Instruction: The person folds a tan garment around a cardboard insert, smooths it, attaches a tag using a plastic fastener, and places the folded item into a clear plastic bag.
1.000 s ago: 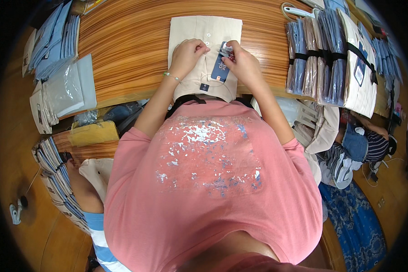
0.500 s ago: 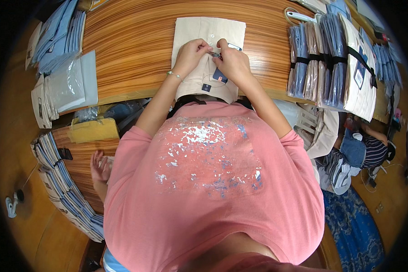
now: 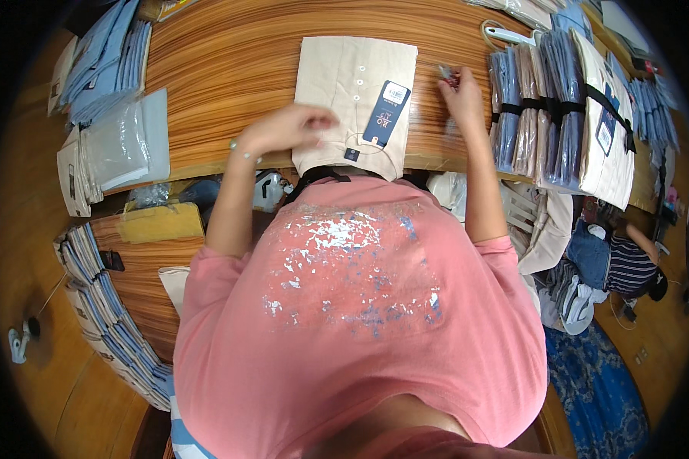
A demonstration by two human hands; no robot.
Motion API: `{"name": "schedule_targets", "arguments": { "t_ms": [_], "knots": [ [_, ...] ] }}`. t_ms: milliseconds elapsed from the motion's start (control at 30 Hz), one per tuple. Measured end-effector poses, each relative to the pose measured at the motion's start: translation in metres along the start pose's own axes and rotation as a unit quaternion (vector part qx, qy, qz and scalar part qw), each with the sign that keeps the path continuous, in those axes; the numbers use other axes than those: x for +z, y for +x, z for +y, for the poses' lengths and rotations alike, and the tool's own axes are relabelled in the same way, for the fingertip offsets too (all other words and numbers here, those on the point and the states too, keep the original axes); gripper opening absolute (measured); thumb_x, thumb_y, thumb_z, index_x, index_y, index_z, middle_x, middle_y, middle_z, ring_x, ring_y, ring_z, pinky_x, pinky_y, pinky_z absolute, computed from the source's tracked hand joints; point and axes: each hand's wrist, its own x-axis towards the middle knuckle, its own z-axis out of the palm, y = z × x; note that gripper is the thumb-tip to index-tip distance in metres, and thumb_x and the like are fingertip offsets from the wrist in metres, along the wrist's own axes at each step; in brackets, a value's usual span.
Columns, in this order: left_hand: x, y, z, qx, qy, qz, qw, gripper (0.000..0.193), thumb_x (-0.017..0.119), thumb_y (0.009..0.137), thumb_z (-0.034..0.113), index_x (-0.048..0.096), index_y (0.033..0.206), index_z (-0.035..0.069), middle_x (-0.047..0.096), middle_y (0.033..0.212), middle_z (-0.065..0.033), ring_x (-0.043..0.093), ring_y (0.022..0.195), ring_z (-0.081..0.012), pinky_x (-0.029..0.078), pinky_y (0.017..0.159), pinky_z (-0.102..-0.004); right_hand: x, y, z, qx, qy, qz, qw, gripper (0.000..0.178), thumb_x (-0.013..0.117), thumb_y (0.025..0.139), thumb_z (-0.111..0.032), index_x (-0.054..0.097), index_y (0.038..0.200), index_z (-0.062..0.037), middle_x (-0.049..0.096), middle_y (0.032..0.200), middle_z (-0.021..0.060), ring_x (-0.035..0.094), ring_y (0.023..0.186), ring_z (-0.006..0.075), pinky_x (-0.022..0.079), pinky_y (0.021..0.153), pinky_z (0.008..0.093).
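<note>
A folded cream shirt lies on the wood-grain table in front of me, its row of white buttons facing up. A navy hang tag with a white label rests flat on its right half, with a thin string loop below. My left hand is over the shirt's left edge, blurred, fingers loosely apart with nothing visible in them. Off the shirt's right side, my right hand is closed on a small metal and red tool, whose exact kind is hard to make out.
Strapped stacks of bagged shirts stand at the right table edge. Blue shirts and clear plastic bags lie at the left. A long row of folded shirts sits lower left. Another person is at the far right.
My hands have parted from the shirt's button line: the left went left, the right went right with the small tool. The hang tag now lies in full view. Another hand at lower left is gone.
</note>
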Motion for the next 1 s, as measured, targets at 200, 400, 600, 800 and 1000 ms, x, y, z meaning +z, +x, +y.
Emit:
{"name": "schedule_targets", "arguments": {
  "t_ms": [200,400,600,800,1000],
  "knots": [
    [0.022,0.073,0.004,0.039,0.136,0.314,0.939,0.022,0.065,0.079,0.02,0.065,0.092,0.003,0.064,0.086,-0.0091,0.059,0.08,-0.0228,0.047,0.073,-0.0303,-0.011,-0.006,-0.037,0.012,-0.008,-0.034,0.999,0.031,0.066,0.078,-0.024,0.057,0.101,-0.0057,0.064,0.093,0.0153,0.062,0.088,0.0317,0.048,0.072,0.0397],
    [0.034,0.09,-0.001,0.031,0.239,0.348,0.906,0.021,0.063,0.081,0.023,0.064,0.086,0.003,0.063,0.08,-0.0092,0.058,0.075,-0.0235,0.046,0.068,-0.0316,0.001,-0.026,-0.069,-0.001,0.015,-0.105,0.994,0.03,0.065,0.078,-0.024,0.057,0.101,-0.0064,0.064,0.094,0.0143,0.063,0.087,0.0301,0.048,0.072,0.0396],
    [0.022,0.09,-0.008,-0.04,0.074,0.311,0.947,0.024,0.058,0.085,0.023,0.062,0.088,-0.001,0.064,0.079,-0.0127,0.06,0.072,-0.0229,0.045,0.068,-0.0306,0.01,-0.034,-0.09,-0.058,0.007,-0.124,0.991,0.028,0.064,0.077,-0.022,0.057,0.098,-0.0056,0.064,0.092,0.013,0.063,0.083,0.0303,0.048,0.068,0.0404],
    [0.019,0.096,-0.02,-0.038,0.042,0.298,0.953,0.026,0.055,0.089,0.025,0.061,0.09,-0.001,0.064,0.078,-0.0125,0.058,0.07,-0.0212,0.045,0.068,-0.0301,0.025,-0.029,-0.106,-0.098,-0.054,-0.121,0.986,0.029,0.063,0.075,-0.02,0.052,0.097,-0.0036,0.064,0.084,0.0139,0.063,0.076,0.0322,0.05,0.061,0.042],
    [0.02,0.093,-0.02,-0.034,-0.012,0.299,0.954,0.025,0.057,0.088,0.024,0.06,0.09,-0.001,0.063,0.077,-0.0093,0.056,0.069,-0.0163,0.044,0.067,-0.0275,0.039,-0.024,-0.106,-0.104,-0.087,-0.147,0.98,0.028,0.063,0.075,-0.018,0.051,0.095,-0.0031,0.065,0.078,0.0158,0.064,0.073,0.0325,0.05,0.061,0.0426]
  ]
}}
